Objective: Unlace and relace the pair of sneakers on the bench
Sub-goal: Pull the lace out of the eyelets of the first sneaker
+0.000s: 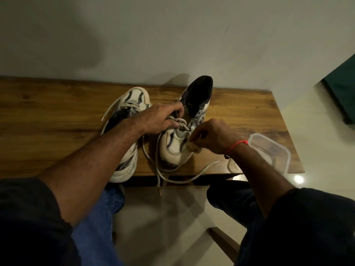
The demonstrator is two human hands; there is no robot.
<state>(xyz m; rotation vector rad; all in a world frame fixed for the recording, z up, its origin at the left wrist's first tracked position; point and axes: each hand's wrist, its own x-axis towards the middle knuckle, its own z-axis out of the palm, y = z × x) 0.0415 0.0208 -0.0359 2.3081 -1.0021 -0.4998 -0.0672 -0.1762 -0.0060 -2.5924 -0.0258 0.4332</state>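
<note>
1. Grip, left hand (163, 118): the fingers curl down into the lace crossings on the right-hand sneaker (184, 131), with thumb and forefinger closed on a strand near the upper eyelets. Hold close to the eyelet, so that the pull acts on one crossing only.

2. Grip, right hand (211, 135): the fingers are curled at the sneaker's outer side, near its toe end. They appear to pinch a lace strand there, but motion blur hides the exact contact; treat this as probable, not confirmed.

3. Lace (169, 173): both loose ends trail off the toe, across the front edge of the bench (57, 116), and hang over it. Only the crossings near the toe seem threaded. Judgement: this shoe is in mid-lacing; whether the lace is going out or in cannot be told.

4. Technique: steady the shoe with one hand and draw with the other. Feed the tip straight through the eyelet, and even up both ends after each crossing.

5. Hazard: the hanging ends may snag on the bench edge. Lift them onto the bench before drawing slack.

6. Second sneaker (126, 135): it lies just beside the first, under the left forearm, with a lace end loose toward the wall. It awaits its turn.

7. Surroundings: a clear plastic container (272, 148) sits at the right end of the bench. Keep the lace clear of it.
</note>
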